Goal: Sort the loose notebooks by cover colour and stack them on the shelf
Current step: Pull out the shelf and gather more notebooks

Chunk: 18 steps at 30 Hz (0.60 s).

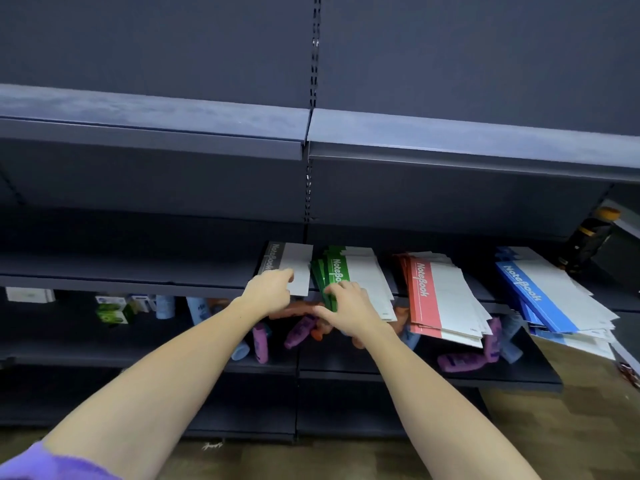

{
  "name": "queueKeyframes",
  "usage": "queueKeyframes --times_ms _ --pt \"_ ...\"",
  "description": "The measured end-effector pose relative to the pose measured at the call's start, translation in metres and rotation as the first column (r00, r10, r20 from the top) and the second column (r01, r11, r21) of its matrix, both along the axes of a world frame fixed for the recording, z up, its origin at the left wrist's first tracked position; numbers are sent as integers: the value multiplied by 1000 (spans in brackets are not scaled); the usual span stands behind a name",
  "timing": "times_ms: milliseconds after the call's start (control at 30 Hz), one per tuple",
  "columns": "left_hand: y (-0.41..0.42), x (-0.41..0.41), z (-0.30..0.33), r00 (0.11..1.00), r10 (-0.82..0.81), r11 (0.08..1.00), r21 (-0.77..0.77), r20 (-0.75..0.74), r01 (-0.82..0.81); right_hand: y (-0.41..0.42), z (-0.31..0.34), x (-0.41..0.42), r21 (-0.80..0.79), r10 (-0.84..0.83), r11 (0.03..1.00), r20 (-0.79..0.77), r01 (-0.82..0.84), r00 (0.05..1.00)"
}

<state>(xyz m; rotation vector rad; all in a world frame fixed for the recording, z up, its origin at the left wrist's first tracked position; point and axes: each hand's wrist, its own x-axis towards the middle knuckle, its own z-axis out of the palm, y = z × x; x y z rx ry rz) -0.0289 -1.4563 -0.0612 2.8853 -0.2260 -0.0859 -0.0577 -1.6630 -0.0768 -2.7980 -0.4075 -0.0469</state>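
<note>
- The left hand pinches the near edge of the grey notebook, fingers curled on its cover.
- The right hand rests on the near end of the green stack, fingers bent over its edge; whether it grips, I cannot tell.
- Both lie at the front lip of the shelf, long axes running front to back, grey just left of green and touching it.
- Rightward along the lip, the red stack and the blue stack overhang the edge.
- Open shelf room lies left of grey.
</note>
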Motion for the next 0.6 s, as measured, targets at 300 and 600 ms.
queueKeyframes --times_ms 300,600 --pt "110 -29 3 997 76 996 40 6 -76 111 7 11 55 87 995 -73 -83 994" --pt "316 -100 10 959 285 957 51 -1 -284 317 15 -9 19 292 956 -133 -292 947"
